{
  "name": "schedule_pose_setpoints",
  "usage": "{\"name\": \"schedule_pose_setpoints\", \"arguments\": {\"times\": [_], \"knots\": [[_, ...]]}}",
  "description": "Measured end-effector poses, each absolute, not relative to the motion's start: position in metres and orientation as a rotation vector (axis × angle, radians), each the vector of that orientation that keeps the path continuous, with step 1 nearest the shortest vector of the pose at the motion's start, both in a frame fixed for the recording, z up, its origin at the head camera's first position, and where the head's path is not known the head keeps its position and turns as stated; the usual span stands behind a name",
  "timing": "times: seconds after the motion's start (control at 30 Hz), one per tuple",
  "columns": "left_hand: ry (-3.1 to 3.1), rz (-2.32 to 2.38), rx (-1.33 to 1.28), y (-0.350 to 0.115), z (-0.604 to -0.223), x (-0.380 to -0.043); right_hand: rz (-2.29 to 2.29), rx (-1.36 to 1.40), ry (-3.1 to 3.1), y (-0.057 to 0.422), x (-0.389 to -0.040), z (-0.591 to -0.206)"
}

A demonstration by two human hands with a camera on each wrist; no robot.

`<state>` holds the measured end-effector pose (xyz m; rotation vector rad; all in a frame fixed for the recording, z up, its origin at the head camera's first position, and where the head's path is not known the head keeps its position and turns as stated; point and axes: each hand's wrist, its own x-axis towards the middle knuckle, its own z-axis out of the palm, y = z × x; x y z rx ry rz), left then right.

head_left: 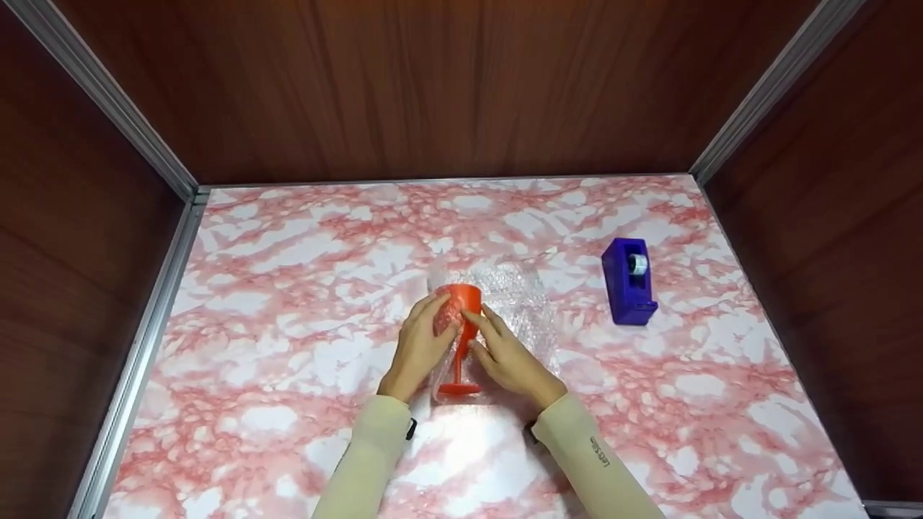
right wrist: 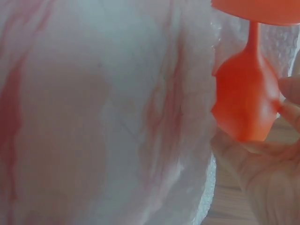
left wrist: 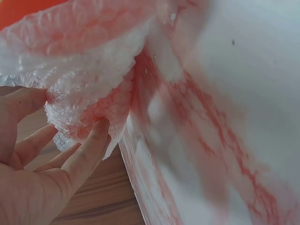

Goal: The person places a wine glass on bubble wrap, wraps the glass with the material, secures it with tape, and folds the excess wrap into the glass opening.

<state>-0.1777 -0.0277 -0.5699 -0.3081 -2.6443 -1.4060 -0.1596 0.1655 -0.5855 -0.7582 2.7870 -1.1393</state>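
Note:
An orange goblet [head_left: 469, 335] lies on a sheet of clear bubble wrap [head_left: 515, 288], its foot towards me. The left hand [head_left: 422, 342] holds the left edge of the wrap, folded up against the goblet's bowl. In the left wrist view, the fingers of the left hand [left wrist: 61, 159] lie against the bunched bubble wrap [left wrist: 84, 103]. From the right, the right hand [head_left: 512, 357] grips the goblet, fingers on the bowl and thumb near the stem. The right wrist view shows the goblet [right wrist: 246, 93] beside the right hand [right wrist: 269, 168], its foot at the top.
A purple tape dispenser [head_left: 629, 285] with a roll of tape stands to the right of the wrap. The red and white marbled table [head_left: 288, 303] is enclosed by dark wooden panels [head_left: 433, 94] with metal edge strips at the back and sides.

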Motion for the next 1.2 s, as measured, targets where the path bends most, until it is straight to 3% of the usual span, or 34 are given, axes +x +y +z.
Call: {"name": "schedule_pose_setpoints", "arguments": {"times": [1.2], "knots": [[-2.614,-1.464,-0.312,-0.0275,-0.5716,-0.1768,-1.238,-0.729,2.745,0.166,-0.1553,-0.5888]]}}
